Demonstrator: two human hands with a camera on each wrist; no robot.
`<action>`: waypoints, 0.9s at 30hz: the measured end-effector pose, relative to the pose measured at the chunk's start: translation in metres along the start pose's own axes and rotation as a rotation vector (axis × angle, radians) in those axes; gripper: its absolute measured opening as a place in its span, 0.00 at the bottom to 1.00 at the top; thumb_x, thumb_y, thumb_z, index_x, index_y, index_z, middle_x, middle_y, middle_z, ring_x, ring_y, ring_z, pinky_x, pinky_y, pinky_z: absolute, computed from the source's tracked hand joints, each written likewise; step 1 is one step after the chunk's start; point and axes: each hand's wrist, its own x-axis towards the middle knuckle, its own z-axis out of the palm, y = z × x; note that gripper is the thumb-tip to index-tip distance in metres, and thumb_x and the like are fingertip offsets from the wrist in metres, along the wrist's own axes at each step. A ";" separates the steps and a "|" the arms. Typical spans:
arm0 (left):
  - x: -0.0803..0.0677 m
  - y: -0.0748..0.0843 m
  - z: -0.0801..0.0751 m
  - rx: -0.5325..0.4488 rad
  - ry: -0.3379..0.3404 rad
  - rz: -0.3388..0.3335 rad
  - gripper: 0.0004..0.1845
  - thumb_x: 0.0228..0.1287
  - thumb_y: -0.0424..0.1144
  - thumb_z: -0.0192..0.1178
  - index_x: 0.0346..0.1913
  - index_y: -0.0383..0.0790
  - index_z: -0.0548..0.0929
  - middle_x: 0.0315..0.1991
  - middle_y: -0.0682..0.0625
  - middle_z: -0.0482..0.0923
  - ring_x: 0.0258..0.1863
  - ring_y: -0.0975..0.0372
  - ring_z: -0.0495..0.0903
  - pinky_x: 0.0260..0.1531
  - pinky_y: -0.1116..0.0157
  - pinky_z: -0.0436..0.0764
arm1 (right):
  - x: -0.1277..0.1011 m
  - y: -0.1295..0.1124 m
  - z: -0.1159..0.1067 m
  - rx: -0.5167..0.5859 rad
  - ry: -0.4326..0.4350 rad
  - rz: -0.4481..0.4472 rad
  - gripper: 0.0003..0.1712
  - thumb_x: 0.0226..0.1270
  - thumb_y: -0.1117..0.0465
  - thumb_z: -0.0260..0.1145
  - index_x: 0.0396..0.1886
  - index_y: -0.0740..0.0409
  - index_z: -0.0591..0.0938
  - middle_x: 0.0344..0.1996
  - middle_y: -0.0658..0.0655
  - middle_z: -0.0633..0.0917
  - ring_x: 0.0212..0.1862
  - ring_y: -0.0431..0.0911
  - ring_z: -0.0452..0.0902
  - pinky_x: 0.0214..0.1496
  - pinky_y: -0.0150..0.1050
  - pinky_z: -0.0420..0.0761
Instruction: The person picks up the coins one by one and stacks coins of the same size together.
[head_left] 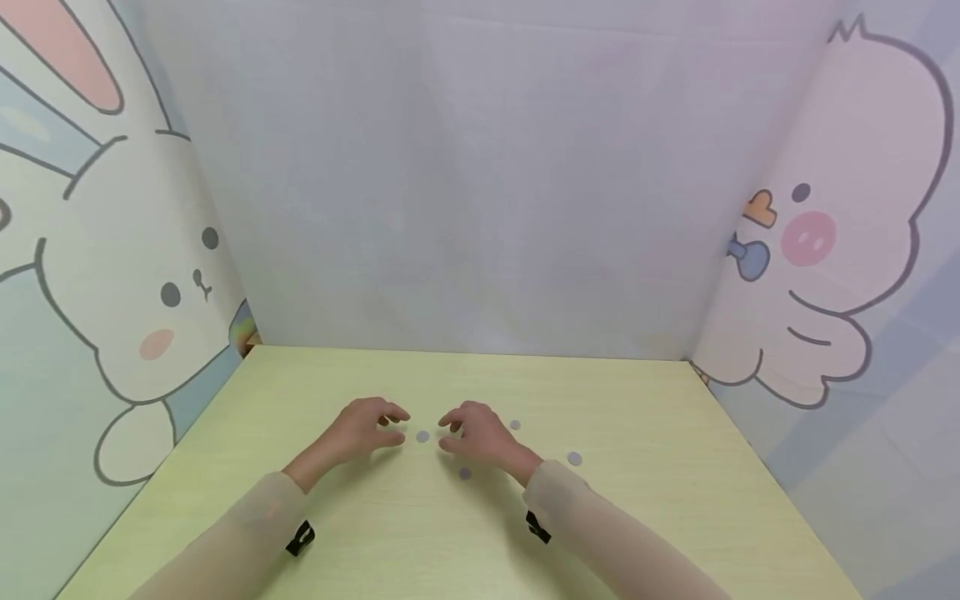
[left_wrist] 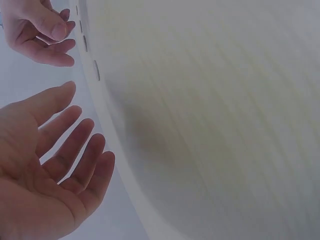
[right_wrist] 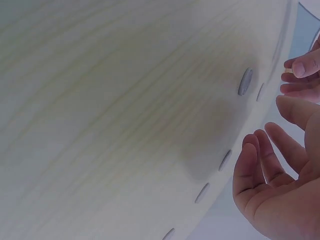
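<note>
Both hands are positioned over the pale yellow wood-grained counter (head_left: pixel 412 542), at the lower centre of the head frame. The left hand (head_left: pixel 366 428) is placed left of centre and the right hand (head_left: pixel 483 435) just right of centre; the two are held apart, with their fingertips directed toward each other. On each hand the fingers are loosely bent and the thumb is kept separate from them. A first grey disc (head_left: pixel 422 436) is located in the gap between the hands, near the fingertips of both. A second grey disc (head_left: pixel 465 473) is seen below the right hand in the frame, a third grey disc (head_left: pixel 515 425) just beside its upper right, and a fourth grey disc (head_left: pixel 574 458) farther right, above the right sleeve (head_left: pixel 607 525). Five discs can be counted in the right wrist view. A black fitting (head_left: pixel 301 538) is carried at the left sleeve (head_left: pixel 232 525), and a similar black piece (head_left: pixel 537 527) at the right. The counter is backed by a pale curtain (head_left: pixel 465 183), with a printed rabbit (head_left: pixel 127 275) at frame left and a printed chick (head_left: pixel 862 167) at frame right.
</note>
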 end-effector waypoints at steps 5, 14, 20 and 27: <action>0.004 0.004 0.003 -0.006 -0.013 -0.027 0.14 0.65 0.38 0.76 0.52 0.43 0.92 0.48 0.51 0.89 0.47 0.55 0.85 0.50 0.53 0.83 | 0.006 -0.002 0.004 0.011 -0.004 0.026 0.16 0.64 0.59 0.77 0.51 0.57 0.92 0.36 0.51 0.87 0.37 0.39 0.76 0.45 0.35 0.78; 0.011 0.009 0.012 -0.018 0.001 -0.052 0.09 0.61 0.35 0.78 0.45 0.44 0.93 0.40 0.56 0.89 0.39 0.65 0.83 0.46 0.58 0.83 | 0.009 -0.007 0.013 0.026 0.001 0.088 0.15 0.64 0.59 0.78 0.50 0.56 0.92 0.35 0.49 0.86 0.39 0.38 0.75 0.44 0.35 0.77; 0.014 0.010 0.018 -0.013 0.023 -0.072 0.08 0.59 0.34 0.79 0.41 0.44 0.93 0.36 0.56 0.89 0.36 0.65 0.82 0.44 0.58 0.82 | 0.009 -0.012 0.015 0.043 0.008 0.085 0.14 0.66 0.62 0.78 0.49 0.59 0.92 0.34 0.50 0.87 0.35 0.37 0.76 0.41 0.32 0.78; 0.016 0.013 0.023 0.014 0.051 -0.084 0.07 0.57 0.34 0.79 0.39 0.44 0.94 0.34 0.57 0.89 0.35 0.65 0.82 0.43 0.57 0.83 | 0.012 -0.014 0.018 0.043 0.023 0.095 0.10 0.65 0.63 0.78 0.46 0.59 0.93 0.32 0.50 0.88 0.33 0.36 0.76 0.39 0.31 0.78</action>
